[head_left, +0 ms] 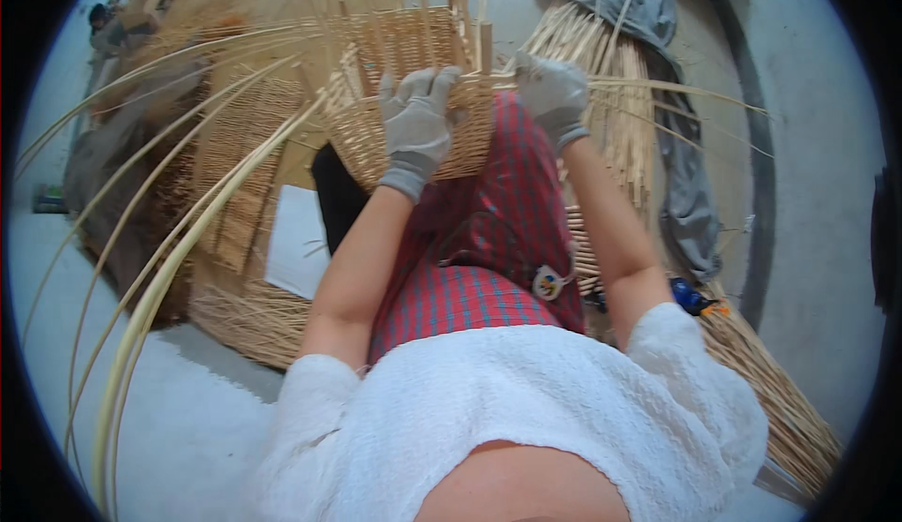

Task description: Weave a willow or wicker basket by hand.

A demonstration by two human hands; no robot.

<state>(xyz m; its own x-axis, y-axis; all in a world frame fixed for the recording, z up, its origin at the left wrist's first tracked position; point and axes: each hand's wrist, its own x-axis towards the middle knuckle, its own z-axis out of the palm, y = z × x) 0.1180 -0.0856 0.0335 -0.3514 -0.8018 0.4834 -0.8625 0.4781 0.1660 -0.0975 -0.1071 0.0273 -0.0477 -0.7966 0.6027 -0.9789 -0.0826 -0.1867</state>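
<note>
A half-woven wicker basket (467,151) rests against my lap, with tall upright stakes standing out of its far side. My left hand (418,123), in a pale grey work glove, grips the near wall of the basket, its fingers bent over the weave. Beside the basket's right corner, my right hand (554,94), gloved too, is closed round a thin cane strand (676,88) whose loose end runs out to the right. The fingertips of the right hand are hidden. Long pale canes (202,204) fan out from the basket to the left and curve down.
Woven wicker panels (244,155) lie at the left, next to a white sheet (296,240). A bundle of peeled sticks (625,137) lies at the right beside a grey cloth (691,212). More sticks (770,390) stretch to the lower right. Another person (127,24) is at the far left.
</note>
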